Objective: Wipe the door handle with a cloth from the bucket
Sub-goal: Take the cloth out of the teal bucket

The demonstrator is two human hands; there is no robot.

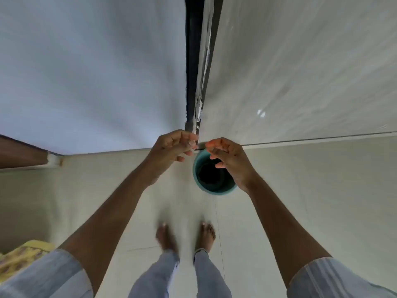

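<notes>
Head view, round teal bin [214, 191], dark inside, on pale floor [290, 179]

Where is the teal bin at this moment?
In the head view, the teal bin stands on the floor right of centre, near the wall corner, partly under the right hand.

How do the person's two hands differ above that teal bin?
The left hand hangs beside the teal bin, over bare floor; the right hand overlaps the bin's opening. The right hand's fingertips look orange-red; the left hand's look pale. Both have curled fingers with tips facing each other, not touching. Whether either pinches anything is too blurred to tell.
</notes>
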